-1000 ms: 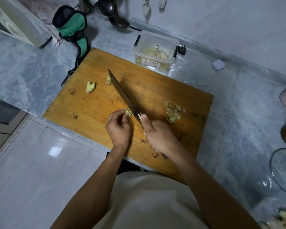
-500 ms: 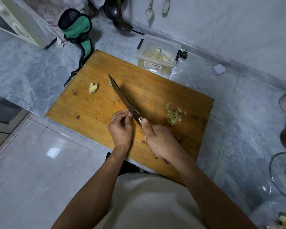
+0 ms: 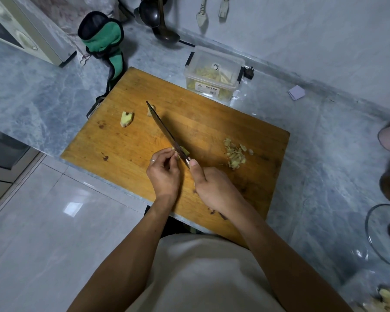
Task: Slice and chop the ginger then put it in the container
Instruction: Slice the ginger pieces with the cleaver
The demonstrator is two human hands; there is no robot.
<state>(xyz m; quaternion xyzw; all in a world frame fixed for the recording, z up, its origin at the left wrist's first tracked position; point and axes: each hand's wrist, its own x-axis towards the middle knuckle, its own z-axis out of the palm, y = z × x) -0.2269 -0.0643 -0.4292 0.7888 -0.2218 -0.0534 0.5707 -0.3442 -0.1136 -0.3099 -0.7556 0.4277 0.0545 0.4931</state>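
Beside the board's [image 3: 113, 154] near edge, the left hand [image 3: 163, 174] still pinches ginger [image 3: 184, 151] while the right hand [image 3: 214, 188], gripping the knife [image 3: 164, 129], has cut further, so slicing continues.

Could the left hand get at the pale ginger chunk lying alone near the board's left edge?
Probably yes: the pale ginger chunk lies alone on bare wooden cutting board, left of the cleaver. The left hand must first release the piece it pinches.

Worn wooden cutting board [image 3: 212, 122], clear plastic container [image 3: 214, 73], glossy marble-look counter [image 3: 324, 154].
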